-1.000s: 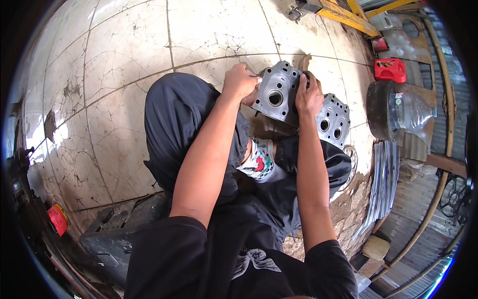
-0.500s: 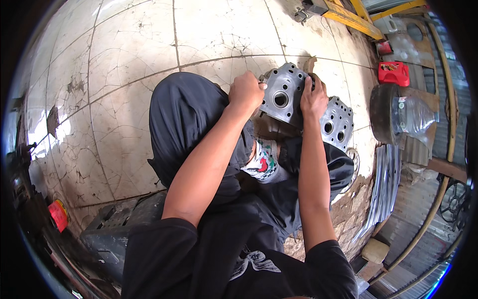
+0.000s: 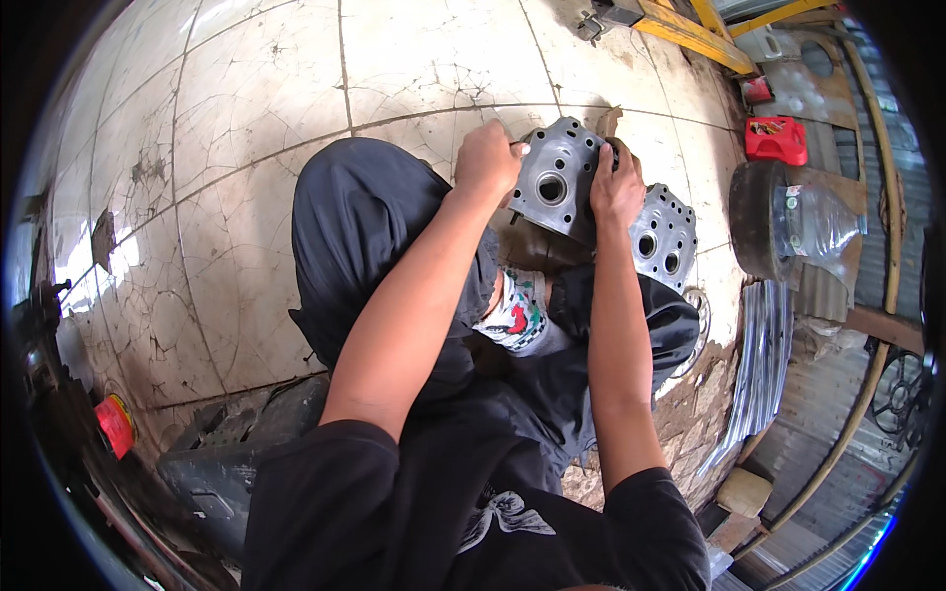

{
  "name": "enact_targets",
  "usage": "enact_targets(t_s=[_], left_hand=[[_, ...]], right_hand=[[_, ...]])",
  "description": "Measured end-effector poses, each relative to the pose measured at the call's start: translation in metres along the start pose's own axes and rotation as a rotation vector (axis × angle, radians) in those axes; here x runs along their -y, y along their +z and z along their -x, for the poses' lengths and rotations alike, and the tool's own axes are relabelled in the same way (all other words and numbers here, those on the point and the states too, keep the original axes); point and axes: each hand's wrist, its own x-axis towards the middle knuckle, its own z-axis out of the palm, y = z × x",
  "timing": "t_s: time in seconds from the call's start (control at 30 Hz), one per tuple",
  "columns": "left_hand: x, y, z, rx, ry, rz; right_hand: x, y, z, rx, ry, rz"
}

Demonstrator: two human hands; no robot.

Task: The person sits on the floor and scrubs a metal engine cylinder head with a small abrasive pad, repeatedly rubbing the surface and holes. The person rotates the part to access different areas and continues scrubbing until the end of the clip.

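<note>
A grey metal cylinder head [image 3: 540,167], drilled with round ports and bolt holes, is tilted up in front of me between my hands. My right hand [image 3: 618,192] wraps over its right edge, the thumb lying along the face. At its upper left edge my left hand [image 3: 488,163] is closed, fingers curled and thumb toward the metal. What sits inside that fist is hidden. A second similar cylinder head [image 3: 666,234] lies just right of my right hand, partly behind the wrist.
Cracked pale tiles [image 3: 246,128] spread ahead and left. To the right stand a red jug [image 3: 777,140], a dark round drum [image 3: 754,222], a clear plastic bottle [image 3: 823,227] and corrugated metal sheets [image 3: 759,345]. A yellow frame [image 3: 695,39] is at the far right, a dark case [image 3: 222,463] at lower left.
My left hand has shifted slightly forward along the cylinder head's left edge. My right hand keeps its hold, and the rest of the scene moves only a little with the view.
</note>
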Motion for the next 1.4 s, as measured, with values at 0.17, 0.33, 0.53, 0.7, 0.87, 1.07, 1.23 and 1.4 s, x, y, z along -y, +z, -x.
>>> enact_targets(t_s=[0.17, 0.33, 0.53, 0.7, 0.87, 1.07, 1.23, 1.4], left_hand=[[-0.002, -0.004, 0.013, 0.114, -0.06, -0.131], [-0.005, 0.006, -0.004, -0.008, -0.06, -0.029], [0.001, 0.005, 0.013, 0.053, -0.059, -0.099], [0.004, 0.0, -0.006, 0.075, -0.07, 0.004], [0.009, 0.003, -0.006, 0.086, -0.049, 0.008], [0.0, -0.003, -0.007, 0.087, -0.11, 0.019], [-0.002, 0.004, -0.023, 0.068, -0.131, 0.093], [0.002, -0.001, -0.007, 0.122, -0.21, -0.005]], right_hand=[[-0.007, 0.0, 0.0, -0.004, 0.008, 0.011], [0.005, -0.004, 0.0, 0.024, -0.001, 0.014], [-0.01, 0.003, -0.001, -0.018, -0.039, 0.04], [0.001, -0.002, 0.001, 0.017, -0.015, 0.019], [-0.007, 0.001, 0.0, -0.004, -0.039, 0.009], [0.001, -0.001, -0.001, -0.007, -0.019, 0.031], [0.006, -0.002, -0.003, -0.037, -0.007, 0.054], [-0.003, 0.009, -0.014, -0.128, 0.066, 0.171]])
